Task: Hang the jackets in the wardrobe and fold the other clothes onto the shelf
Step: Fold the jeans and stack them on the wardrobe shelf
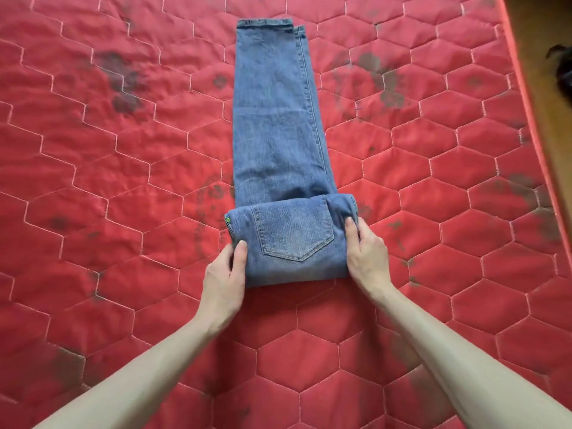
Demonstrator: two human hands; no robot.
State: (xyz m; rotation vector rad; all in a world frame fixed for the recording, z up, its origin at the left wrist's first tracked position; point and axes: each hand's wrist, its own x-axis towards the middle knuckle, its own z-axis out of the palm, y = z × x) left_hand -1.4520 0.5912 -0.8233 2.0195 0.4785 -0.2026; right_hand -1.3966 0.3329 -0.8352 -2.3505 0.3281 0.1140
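A pair of blue jeans [275, 125] lies lengthwise on the red quilted mattress [123, 181], legs folded together and pointing away from me. The waist end is folded over toward the legs, with a back pocket [294, 233] facing up. My left hand [224, 277] grips the left edge of that fold, thumb on top and fingers tucked under. At the right edge of the fold, my right hand [366, 258] grips the denim the same way.
The mattress has a hexagon stitch pattern and dark stains. Its piped right edge [526, 97] borders a wooden floor [551, 72]. A dark object [561, 69] sits on the floor at the far right.
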